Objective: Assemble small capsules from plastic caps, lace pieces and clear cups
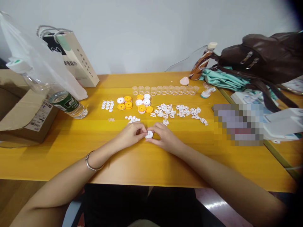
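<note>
Above the front middle of the table, my right hand [165,137] grips a small white round disc [149,135] by its edge, between thumb and fingers. The fingers of my left hand [133,135] are pinched at the disc's left side; whatever is between their tips is too small to make out. Just beyond my left hand lies a cluster of small white round caps [133,119]. White openwork pieces [165,110] are spread beyond my right hand. Orange and white round spools [128,104] stand in two groups farther back.
Clear plastic cups [170,90] form a row at the back. Small white knobbed pieces [108,105] and tiny clear bits [111,119] lie left. A water bottle [68,102] and cardboard box [40,123] stand left; a brown drink bottle [201,64] and bag [262,60] are right.
</note>
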`<state>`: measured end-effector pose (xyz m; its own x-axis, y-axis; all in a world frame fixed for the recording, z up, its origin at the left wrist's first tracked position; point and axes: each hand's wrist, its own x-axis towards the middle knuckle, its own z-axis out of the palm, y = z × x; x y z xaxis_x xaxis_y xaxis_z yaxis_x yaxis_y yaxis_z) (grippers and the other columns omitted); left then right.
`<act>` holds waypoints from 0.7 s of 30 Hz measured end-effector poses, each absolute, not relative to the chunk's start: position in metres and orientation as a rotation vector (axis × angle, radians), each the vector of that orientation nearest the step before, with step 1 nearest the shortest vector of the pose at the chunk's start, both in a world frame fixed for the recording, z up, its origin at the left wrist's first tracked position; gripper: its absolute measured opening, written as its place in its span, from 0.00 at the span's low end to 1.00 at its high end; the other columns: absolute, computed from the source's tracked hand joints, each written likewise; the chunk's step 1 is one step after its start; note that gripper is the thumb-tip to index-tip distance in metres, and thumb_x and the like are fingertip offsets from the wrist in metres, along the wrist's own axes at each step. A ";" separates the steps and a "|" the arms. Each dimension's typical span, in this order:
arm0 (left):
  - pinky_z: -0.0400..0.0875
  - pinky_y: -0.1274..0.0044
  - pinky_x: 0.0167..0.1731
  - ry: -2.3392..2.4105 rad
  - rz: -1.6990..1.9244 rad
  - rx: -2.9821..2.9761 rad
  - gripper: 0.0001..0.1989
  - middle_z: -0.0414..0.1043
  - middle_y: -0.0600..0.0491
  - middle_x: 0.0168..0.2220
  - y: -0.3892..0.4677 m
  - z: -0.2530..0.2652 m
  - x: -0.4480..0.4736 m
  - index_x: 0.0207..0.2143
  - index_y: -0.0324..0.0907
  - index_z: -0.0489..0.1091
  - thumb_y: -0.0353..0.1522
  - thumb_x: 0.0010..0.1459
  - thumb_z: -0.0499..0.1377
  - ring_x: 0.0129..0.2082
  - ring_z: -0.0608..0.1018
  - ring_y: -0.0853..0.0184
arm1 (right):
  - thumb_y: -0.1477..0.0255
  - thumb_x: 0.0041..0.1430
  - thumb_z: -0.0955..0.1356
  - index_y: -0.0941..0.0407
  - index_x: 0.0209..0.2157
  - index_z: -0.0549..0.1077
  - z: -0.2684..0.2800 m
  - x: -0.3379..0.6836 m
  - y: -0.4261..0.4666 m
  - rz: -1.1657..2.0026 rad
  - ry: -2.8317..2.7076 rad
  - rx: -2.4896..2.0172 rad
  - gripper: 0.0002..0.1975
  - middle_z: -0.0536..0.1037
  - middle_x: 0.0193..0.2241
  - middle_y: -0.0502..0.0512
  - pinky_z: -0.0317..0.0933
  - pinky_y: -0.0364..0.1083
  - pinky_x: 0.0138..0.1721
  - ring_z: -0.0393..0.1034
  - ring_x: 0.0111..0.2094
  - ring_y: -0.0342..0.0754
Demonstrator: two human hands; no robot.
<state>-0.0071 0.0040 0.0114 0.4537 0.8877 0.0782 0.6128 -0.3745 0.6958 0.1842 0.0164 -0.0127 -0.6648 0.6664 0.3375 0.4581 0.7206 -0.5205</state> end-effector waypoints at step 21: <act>0.63 0.79 0.30 1.407 0.802 2.126 0.06 0.71 0.54 0.31 0.010 0.046 -0.040 0.33 0.40 0.68 0.33 0.57 0.54 0.28 0.69 0.72 | 0.68 0.51 0.70 0.56 0.36 0.69 -0.011 0.184 0.015 0.607 -2.354 -0.859 0.11 0.69 0.30 0.54 0.59 0.47 0.36 0.64 0.34 0.48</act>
